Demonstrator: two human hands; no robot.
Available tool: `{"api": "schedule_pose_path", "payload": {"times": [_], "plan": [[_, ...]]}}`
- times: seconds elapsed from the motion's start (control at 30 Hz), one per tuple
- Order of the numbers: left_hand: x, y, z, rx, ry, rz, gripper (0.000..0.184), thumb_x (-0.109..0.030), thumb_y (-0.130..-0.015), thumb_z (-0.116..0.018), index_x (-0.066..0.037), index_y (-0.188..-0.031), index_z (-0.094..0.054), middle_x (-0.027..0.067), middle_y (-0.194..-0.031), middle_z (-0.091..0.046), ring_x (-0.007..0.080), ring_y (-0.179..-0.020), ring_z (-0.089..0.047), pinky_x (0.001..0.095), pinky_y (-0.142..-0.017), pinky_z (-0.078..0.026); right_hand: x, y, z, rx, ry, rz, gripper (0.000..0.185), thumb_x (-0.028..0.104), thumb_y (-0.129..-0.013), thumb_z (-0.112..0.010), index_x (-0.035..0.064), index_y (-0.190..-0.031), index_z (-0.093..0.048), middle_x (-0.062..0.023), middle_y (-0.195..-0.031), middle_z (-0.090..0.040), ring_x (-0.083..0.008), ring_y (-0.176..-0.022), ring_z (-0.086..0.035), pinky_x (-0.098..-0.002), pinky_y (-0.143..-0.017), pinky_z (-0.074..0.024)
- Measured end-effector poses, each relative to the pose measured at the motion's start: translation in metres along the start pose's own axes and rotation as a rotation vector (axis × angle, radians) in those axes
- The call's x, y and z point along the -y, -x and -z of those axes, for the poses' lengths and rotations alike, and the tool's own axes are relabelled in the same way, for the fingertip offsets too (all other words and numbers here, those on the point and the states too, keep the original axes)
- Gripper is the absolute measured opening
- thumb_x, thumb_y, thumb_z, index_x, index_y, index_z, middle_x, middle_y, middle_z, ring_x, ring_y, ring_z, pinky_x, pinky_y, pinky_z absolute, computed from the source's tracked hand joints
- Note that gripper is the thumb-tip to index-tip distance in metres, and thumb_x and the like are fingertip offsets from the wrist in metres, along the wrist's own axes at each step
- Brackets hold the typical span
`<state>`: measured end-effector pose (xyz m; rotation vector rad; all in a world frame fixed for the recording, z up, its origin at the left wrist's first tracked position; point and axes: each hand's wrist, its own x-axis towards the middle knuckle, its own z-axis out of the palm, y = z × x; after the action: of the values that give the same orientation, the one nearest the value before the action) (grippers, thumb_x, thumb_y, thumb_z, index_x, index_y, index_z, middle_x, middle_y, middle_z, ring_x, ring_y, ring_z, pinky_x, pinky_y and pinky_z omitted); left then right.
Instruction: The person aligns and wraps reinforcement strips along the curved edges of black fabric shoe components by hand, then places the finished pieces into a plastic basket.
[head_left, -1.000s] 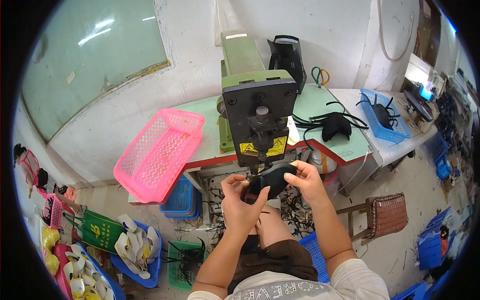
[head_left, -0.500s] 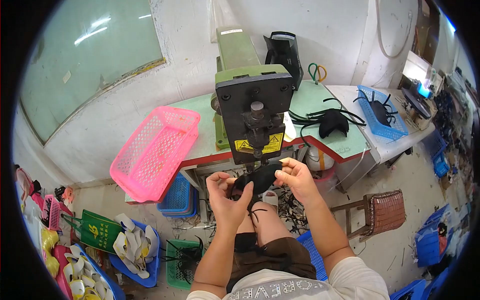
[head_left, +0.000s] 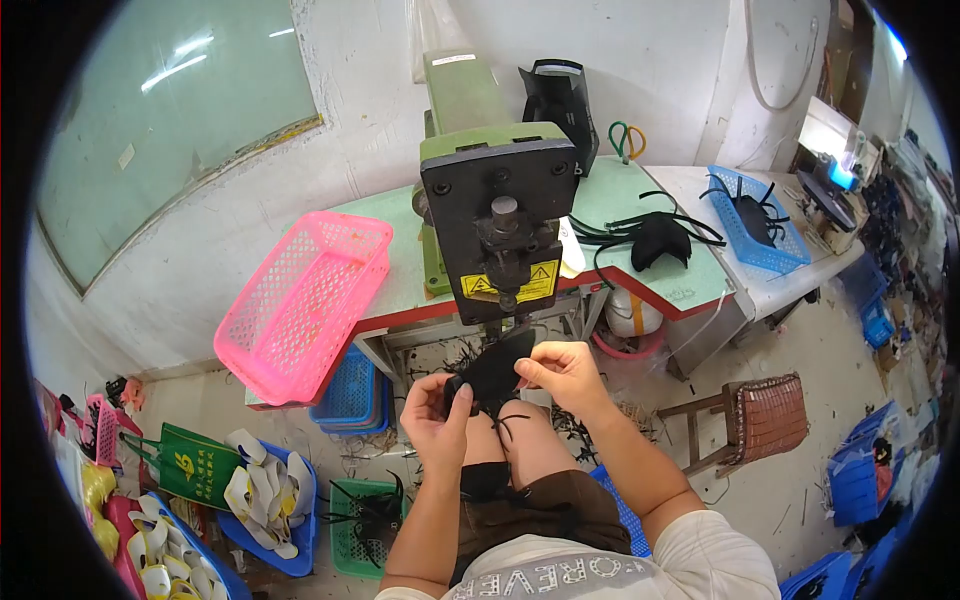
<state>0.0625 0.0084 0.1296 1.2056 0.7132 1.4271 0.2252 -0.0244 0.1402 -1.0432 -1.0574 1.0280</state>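
Note:
Both of my hands hold a black fabric piece (head_left: pixel 500 368) with thin cords hanging below it, over my lap. My left hand (head_left: pixel 434 415) pinches its lower left end, thumb on top. At its right edge, my right hand (head_left: pixel 562 376) grips it between thumb and fingers. The piece is tilted, its upper right corner raised close under the head of a green and black press machine (head_left: pixel 500 190) with yellow warning labels. Whether the piece touches the machine cannot be seen.
A pink basket (head_left: pixel 232 345) stands left on the green table (head_left: pixel 400 225). Black strapped pieces (head_left: pixel 660 240), scissors (head_left: pixel 627 140) and a blue basket (head_left: pixel 795 262) are to the right. A stool (head_left: pixel 770 418) stands on the floor. White pieces (head_left: pixel 268 500) fill a container at lower left.
My hands have drawn the black fabric piece down from the machine head, toward my body. It now tilts more steeply, and my right hand has shifted lower along its edge.

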Motion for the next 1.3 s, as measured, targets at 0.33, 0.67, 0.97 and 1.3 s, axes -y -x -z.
{"api": "schedule_pose_path", "payload": {"times": [0.33, 0.67, 0.97, 1.3], "plan": [[-0.004, 0.027, 0.017, 0.022, 0.031, 0.046, 0.019, 0.004, -0.072, -0.059, -0.001, -0.086, -0.046, 0.0022, -0.075, -0.052, 0.0049, -0.068, -0.051, 0.0158, -0.06, -0.039, 0.014, 0.001, -0.016, 0.072, 0.03, 0.067, 0.014, 0.01, -0.076, -0.062, 0.0003, -0.069, -0.056, 0.0051, -0.059, -0.049, -0.0004, -0.052, -0.041, -0.0148, -0.045, -0.0301], [0.079, 0.061, 0.084, 0.859, -1.158, 0.067, 0.081, -0.043, -0.057, -0.072, 0.001, -0.116, -0.039, 0.0217, -0.115, -0.041, 0.0341, -0.108, -0.04, 0.0394, -0.089, -0.034, 0.005, -0.002, 0.107, -0.13, -0.311, 0.313, 0.014, 0.006, -0.067, -0.065, 0.0066, -0.065, -0.051, 0.0043, -0.057, -0.045, -0.0046, -0.052, -0.045, -0.0189, -0.047, -0.0366], [0.09, 0.078, 0.075, 0.81, -1.411, 0.044, 0.052, -0.038, -0.06, -0.071, -0.005, -0.093, -0.049, 0.0112, -0.084, -0.055, 0.0268, -0.084, -0.052, 0.036, -0.072, -0.04, 0.008, -0.082, 0.251, -0.861, -0.489, 0.004, 0.022, 0.029, -0.079, -0.057, 0.0072, -0.079, -0.056, -0.0053, -0.078, -0.061, -0.0095, -0.062, -0.057, -0.0164, -0.048, -0.0414], [0.04, 0.018, 0.02, 0.249, 0.08, 0.457, 0.021, -0.009, -0.081, -0.055, 0.002, -0.097, -0.047, 0.0077, -0.092, -0.056, 0.0126, -0.084, -0.054, 0.0243, -0.077, -0.042, -0.022, 0.032, 0.09, 0.084, 0.201, -0.33, 0.031, 0.026, -0.087, -0.043, -0.0006, -0.093, -0.058, -0.0107, -0.082, -0.062, -0.0147, -0.07, -0.06, -0.0239, -0.059, -0.0455]]}}
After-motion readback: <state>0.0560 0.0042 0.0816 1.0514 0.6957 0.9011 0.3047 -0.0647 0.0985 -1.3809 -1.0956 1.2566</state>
